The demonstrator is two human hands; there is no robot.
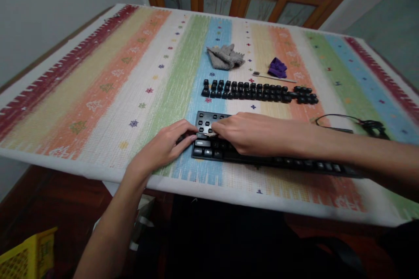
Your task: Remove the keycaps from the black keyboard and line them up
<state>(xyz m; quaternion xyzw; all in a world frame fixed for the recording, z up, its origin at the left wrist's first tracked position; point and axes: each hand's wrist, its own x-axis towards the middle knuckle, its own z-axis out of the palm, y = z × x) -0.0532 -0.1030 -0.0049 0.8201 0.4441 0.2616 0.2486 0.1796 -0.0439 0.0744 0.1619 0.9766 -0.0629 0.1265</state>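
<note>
A black keyboard (209, 154) lies near the table's front edge; its upper left part shows bare key stems, while keycaps sit on its lower rows. My left hand (170, 143) is at the keyboard's left edge, thumb and index finger closed against the side by a wide keycap (202, 143). Over the keyboard, my right hand (242, 133) is closed around a thin, light-coloured tool (211, 135) whose tip reaches toward that same keycap. The rest of the tool is hidden in the fist. My right forearm covers much of the keyboard's right part.
Loose black keycaps (255, 91) stand in rows behind the keyboard. Farther back lie a crumpled grey cloth (225, 57), a purple cloth (277, 68) and a thin brush-like stick (278, 77). A coiled black cable (373, 127) rests at right. A yellow basket (29, 255) stands below the table.
</note>
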